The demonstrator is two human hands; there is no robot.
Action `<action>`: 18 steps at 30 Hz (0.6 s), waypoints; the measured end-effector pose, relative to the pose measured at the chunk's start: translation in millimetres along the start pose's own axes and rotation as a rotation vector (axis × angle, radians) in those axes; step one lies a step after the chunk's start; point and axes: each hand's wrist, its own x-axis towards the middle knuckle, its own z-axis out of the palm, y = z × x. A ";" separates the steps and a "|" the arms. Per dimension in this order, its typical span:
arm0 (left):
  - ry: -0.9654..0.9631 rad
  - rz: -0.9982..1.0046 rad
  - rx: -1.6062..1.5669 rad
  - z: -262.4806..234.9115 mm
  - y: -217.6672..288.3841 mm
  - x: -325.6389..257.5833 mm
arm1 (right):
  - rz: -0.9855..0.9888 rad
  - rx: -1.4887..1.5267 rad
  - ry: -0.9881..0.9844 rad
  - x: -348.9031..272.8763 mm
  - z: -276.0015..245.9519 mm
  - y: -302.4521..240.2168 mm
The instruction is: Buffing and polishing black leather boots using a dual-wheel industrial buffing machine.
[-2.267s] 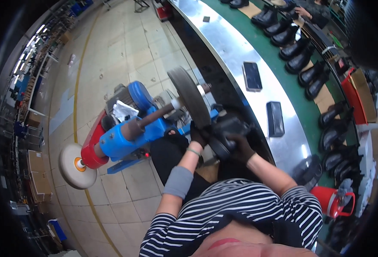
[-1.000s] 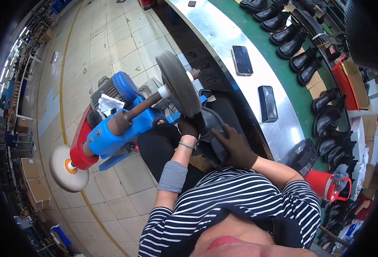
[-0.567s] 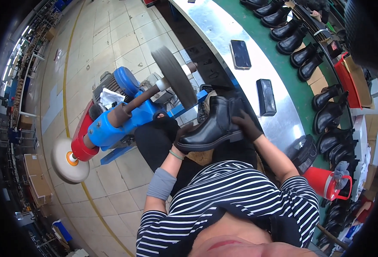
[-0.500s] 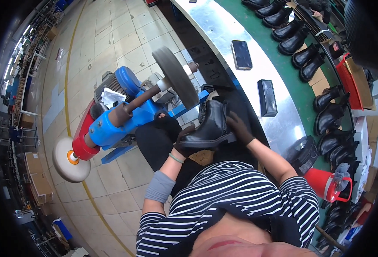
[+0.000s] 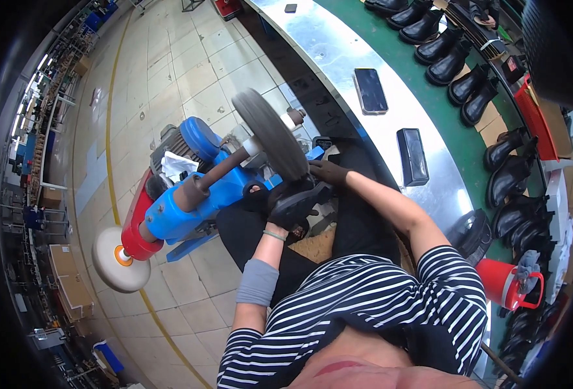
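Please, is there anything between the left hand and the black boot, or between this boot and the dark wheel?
Only a dark glove lies between the left hand and the black boot it holds. Nothing visible stands between the boot and the dark wheel; whether they touch is too dark to tell.

Steel bench [image 5: 338, 52], right of centre: smartphone [image 5: 370, 91] lay midway, black case [image 5: 413, 157] nearer, small dark block [image 5: 291, 8] at far end. Green surface [image 5: 439, 107] farther right: black ankle boots [image 5: 448, 66] stood in a row, some on cardboard [image 5: 492, 129]. Tiled floor [image 5: 182, 58], left: blue-and-red buffing machine [image 5: 169, 217] stood.
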 end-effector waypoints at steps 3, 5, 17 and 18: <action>-0.276 -0.688 -1.609 3.9 33.7 15.4 | -0.102 -0.275 -0.172 22.5 -26.6 -3.6; 0.020 -0.508 -1.238 -16.6 -23.5 12.7 | -0.050 -0.108 -0.244 38.6 -33.9 -6.5; 0.678 -0.361 -1.059 12.2 -11.1 9.8 | 0.325 1.232 0.220 51.7 15.4 -2.3; 0.675 -0.362 -1.059 16.2 -8.5 11.1 | 0.324 1.231 0.223 54.6 13.5 7.2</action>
